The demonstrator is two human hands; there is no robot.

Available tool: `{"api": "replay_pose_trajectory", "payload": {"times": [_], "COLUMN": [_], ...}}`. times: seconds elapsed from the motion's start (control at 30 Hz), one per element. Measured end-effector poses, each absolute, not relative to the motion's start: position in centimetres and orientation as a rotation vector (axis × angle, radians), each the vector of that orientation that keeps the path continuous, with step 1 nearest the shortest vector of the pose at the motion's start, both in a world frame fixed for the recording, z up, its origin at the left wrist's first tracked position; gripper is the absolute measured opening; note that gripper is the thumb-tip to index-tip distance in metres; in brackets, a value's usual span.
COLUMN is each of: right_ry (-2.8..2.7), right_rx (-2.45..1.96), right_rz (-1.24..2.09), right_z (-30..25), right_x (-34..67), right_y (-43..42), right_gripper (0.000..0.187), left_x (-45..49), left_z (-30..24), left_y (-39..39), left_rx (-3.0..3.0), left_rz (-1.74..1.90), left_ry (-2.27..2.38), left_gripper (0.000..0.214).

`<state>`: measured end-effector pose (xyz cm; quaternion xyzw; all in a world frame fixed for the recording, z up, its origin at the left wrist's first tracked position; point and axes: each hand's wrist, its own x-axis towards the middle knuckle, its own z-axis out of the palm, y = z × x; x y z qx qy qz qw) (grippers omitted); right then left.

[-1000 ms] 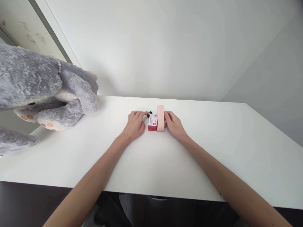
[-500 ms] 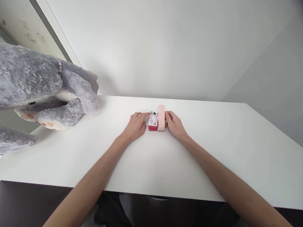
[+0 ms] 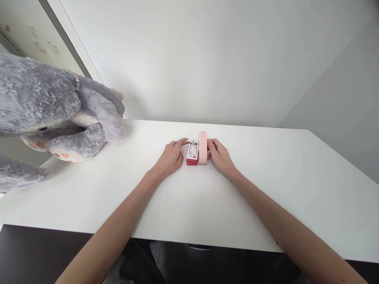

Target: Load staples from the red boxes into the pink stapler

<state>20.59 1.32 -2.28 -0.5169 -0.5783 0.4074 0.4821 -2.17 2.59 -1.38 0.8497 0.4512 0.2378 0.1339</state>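
Observation:
A pink stapler lies lengthwise on the white table, pointing away from me. Against its left side sit small red-and-white boxes, apparently two stacked. Just behind them is a small dark and silvery object, too small to name. My left hand rests on the table left of the boxes, fingers stretched out and the index fingertip close to the silvery object; it holds nothing. My right hand lies at the stapler's right side, its fingertips against or very near it, thumb and fingers apart.
A large grey plush toy sits at the table's left end. The white wall rises behind the table, and a grey wall section stands to the right.
My left index finger has lifted back slightly from the small object behind the boxes, which now shows more. The boxes and stapler appear slightly to the right as the view shifts a little.

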Motion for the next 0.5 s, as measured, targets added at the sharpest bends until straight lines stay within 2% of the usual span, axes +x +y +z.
{"api": "replay_pose_trajectory", "payload": {"times": [0.1, 0.23, 0.4, 0.5], "right_ry": [-1.341, -1.359, -1.933, -2.391], "right_rx": [-1.249, -1.272, -1.117, -1.051], "right_rz": [0.892, 0.488, 0.223, 0.101], "right_z": [-1.8, 1.2, 6.3, 7.2], "right_x": [20.7, 20.7, 18.1, 15.1], "right_y": [1.4, 1.1, 0.8, 1.0], "right_gripper": [0.032, 0.024, 0.028, 0.035], "left_x": [-2.4, -2.9, -3.6, -4.0], "left_z": [-1.8, -2.2, -2.6, -2.6], "left_y": [3.0, 3.9, 4.8, 5.1], "left_rx": [2.427, 2.156, 1.745, 1.622], "left_rz": [0.766, 1.020, 1.331, 1.438], "left_ry": [1.389, 1.608, 1.761, 1.827], "left_gripper": [0.065, 0.055, 0.045, 0.039]}}
